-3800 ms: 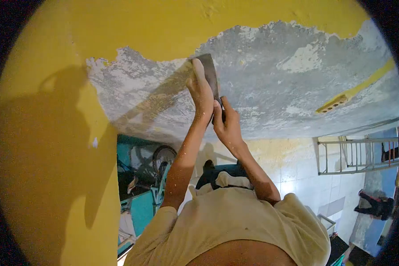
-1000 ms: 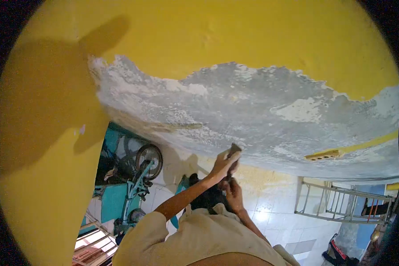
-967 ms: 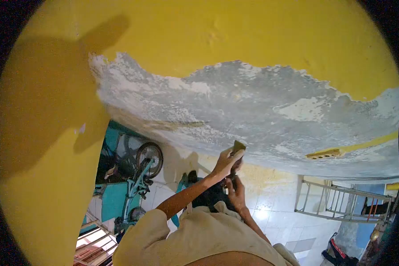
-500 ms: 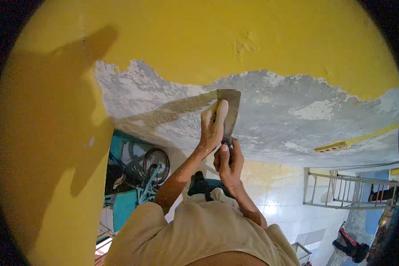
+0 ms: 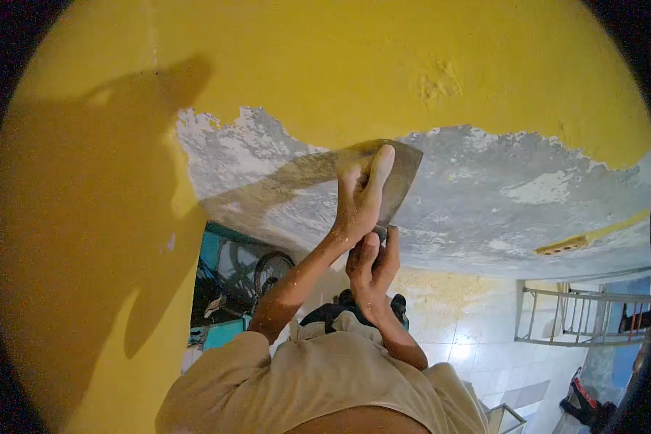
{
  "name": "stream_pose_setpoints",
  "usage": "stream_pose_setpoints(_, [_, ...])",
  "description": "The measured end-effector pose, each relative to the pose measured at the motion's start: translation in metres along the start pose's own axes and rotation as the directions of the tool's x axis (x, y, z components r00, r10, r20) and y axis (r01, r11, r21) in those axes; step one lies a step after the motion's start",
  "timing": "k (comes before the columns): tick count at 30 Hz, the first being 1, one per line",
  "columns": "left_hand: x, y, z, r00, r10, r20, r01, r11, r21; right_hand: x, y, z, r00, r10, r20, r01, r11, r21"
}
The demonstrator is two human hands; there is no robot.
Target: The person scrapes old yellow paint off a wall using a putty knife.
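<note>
A wide-bladed scraper [image 5: 401, 177] is against the wall, its broad edge at the ragged border between yellow paint [image 5: 325, 65] and bare grey plaster [image 5: 470, 195]. Lower down, my right hand [image 5: 372, 271] is closed around its handle, which is mostly hidden by the fingers. My left hand [image 5: 362, 192] grips the blade from the left side, with the thumb laid along its face. The blade leans to the right at the top. Dust specks cover my left forearm.
A yellow side wall [image 5: 87, 239] stands close on the left, carrying my shadow. A bicycle wheel [image 5: 273, 271] shows low on the left. At the right are a metal ladder [image 5: 593, 318] and a yellow strip [image 5: 564, 246] on the wall. Paint flakes lie on the tiled floor [image 5: 441, 318].
The scraper has tilted further to the right and its edge has reached up to the paint border. Both hands have stayed on it. The whole view has shifted slightly.
</note>
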State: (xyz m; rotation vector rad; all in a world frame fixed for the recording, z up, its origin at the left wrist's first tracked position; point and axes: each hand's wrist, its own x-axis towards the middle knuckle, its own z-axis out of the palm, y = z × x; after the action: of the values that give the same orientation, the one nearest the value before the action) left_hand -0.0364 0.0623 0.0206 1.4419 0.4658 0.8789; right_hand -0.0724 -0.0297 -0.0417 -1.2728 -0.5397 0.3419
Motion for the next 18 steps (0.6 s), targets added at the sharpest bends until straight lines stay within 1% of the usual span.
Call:
stream_pose_setpoints(1, [-0.001, -0.001, 0.000, 0.998, 0.055, -0.004, -0.055, 0.998, 0.044, 0.002, 0.003, 0.000, 1.000, 0.010, 0.001, -0.010, 0.999, 0.033])
stream_pose_setpoints(3, [-0.001, -0.021, -0.005, 0.996, 0.089, 0.004, -0.089, 0.994, 0.070, 0.002, 0.018, 0.001, 0.999, -0.020, -0.028, 0.020, 1.000, 0.010])
stream_pose_setpoints(5, [0.001, -0.009, 0.007, 0.993, 0.121, 0.004, -0.121, 0.989, 0.088, 0.007, 0.012, -0.003, 0.998, -0.048, -0.050, 0.047, 0.999, -0.022])
stream_pose_setpoints(7, [0.003, 0.010, 0.023, 0.966, 0.177, -0.186, -0.192, 0.979, -0.065, 0.011, -0.004, -0.006, 0.996, -0.088, -0.023, 0.085, 0.992, -0.093])
stream_pose_setpoints(8, [0.001, 0.016, 0.022, 0.969, 0.163, -0.188, -0.178, 0.982, -0.064, 0.012, -0.012, -0.007, 0.997, -0.074, -0.024, 0.071, 0.993, -0.096])
stream_pose_setpoints(10, [0.006, 0.028, 0.017, 0.983, 0.154, -0.097, -0.151, 0.988, 0.039, 0.021, -0.027, -0.007, 0.990, -0.139, 0.005, 0.139, 0.986, -0.095])
stream_pose_setpoints(11, [0.002, 0.017, 0.021, 0.985, 0.118, -0.127, -0.124, 0.992, -0.039, 0.015, -0.021, -0.010, 0.991, -0.137, -0.008, 0.136, 0.987, -0.081])
stream_pose_setpoints(12, [-0.003, -0.008, 0.014, 0.980, 0.177, -0.093, -0.175, 0.984, 0.032, 0.009, -0.013, -0.012, 0.989, -0.150, -0.006, 0.149, 0.986, -0.080])
stream_pose_setpoints(14, [-0.007, -0.011, 0.016, 0.990, 0.102, -0.096, -0.100, 0.995, 0.024, 0.006, -0.006, -0.017, 0.999, -0.039, -0.024, 0.038, 0.999, -0.029])
stream_pose_setpoints(15, [-0.007, -0.013, 0.017, 0.991, 0.092, -0.094, -0.090, 0.996, 0.023, 0.007, -0.005, -0.022, 0.999, -0.054, 0.004, 0.055, 0.998, -0.042])
stream_pose_setpoints(17, [-0.004, 0.006, 0.024, 0.996, 0.030, -0.088, -0.044, 0.985, -0.167, -0.001, -0.007, -0.023, 0.999, -0.031, 0.015, 0.032, 0.998, -0.060])
stream_pose_setpoints(18, [0.001, 0.004, 0.023, 0.995, 0.051, -0.088, -0.065, 0.983, -0.169, 0.008, -0.007, -0.021, 0.998, -0.054, 0.023, 0.055, 0.997, -0.056])
